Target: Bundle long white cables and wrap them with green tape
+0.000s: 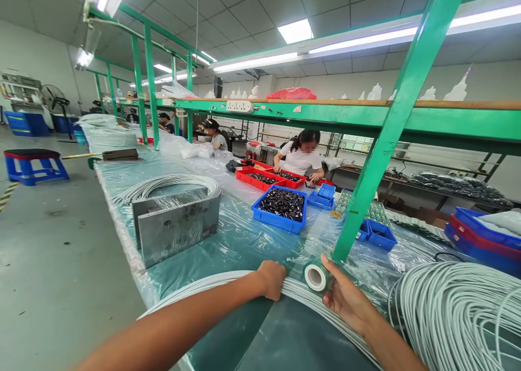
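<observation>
I hold the roll (pixel 323 273) of green tape in my right grip (pixel 329 282), thumb on top and fingers curled under, its white core facing my left grip (pixel 273 280). That left grip is closed in a fist around the bundle (pixel 303 293) of white cable, just beside the roll. The bundle arcs away from my fist on both sides, passing below the roll and behind my right wrist; I cannot tell whether my right fingers touch it. Under both grips lies the desk (pixel 240 254), green and covered in clear plastic. To the right of my right grip sits a big coil (pixel 456 311) of the same pale cable. Just beyond that grip, a green post (pixel 366 197) leans up to the shelf (pixel 305 109). Forward and left of my fist stand two metal plates (pixel 179 230), a smaller coil (pixel 179 185) looping behind them. Straight ahead is a blue tray (pixel 277 224) of black parts; past it, a co-worker (pixel 299 158) reaches toward red trays (pixel 256 183).
</observation>
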A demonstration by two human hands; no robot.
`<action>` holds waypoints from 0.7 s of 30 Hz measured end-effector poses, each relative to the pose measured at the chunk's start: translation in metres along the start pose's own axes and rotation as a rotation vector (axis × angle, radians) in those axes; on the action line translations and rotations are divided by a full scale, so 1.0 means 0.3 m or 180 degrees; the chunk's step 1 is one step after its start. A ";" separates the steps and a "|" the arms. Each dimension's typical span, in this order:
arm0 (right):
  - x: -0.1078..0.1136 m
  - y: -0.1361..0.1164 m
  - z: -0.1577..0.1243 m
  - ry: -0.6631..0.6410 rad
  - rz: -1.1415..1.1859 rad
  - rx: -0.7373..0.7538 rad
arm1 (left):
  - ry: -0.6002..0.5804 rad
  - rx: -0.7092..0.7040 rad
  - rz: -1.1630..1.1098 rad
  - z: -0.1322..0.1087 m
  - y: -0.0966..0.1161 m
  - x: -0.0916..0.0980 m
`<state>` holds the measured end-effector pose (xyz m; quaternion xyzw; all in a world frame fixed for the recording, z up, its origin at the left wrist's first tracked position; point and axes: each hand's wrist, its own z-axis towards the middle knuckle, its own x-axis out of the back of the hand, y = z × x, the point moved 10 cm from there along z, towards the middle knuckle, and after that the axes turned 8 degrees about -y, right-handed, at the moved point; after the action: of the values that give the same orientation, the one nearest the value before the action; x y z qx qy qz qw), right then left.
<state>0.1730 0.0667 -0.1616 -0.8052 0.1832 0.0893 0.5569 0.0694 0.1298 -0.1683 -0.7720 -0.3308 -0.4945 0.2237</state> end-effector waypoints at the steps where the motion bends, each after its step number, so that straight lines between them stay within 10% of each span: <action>1: -0.008 0.005 -0.002 -0.0086 0.0005 -0.0016 | 0.0041 0.0016 -0.0003 -0.002 -0.003 -0.001; 21: 0.005 -0.055 0.135 -0.0216 -0.1548 -0.0514 | 0.1329 0.0115 -0.0513 -0.107 -0.041 0.069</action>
<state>0.1832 0.1092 -0.1627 -0.8640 -0.0424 -0.0060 0.5017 0.0466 0.1226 -0.1359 -0.6198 -0.3467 -0.6539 0.2609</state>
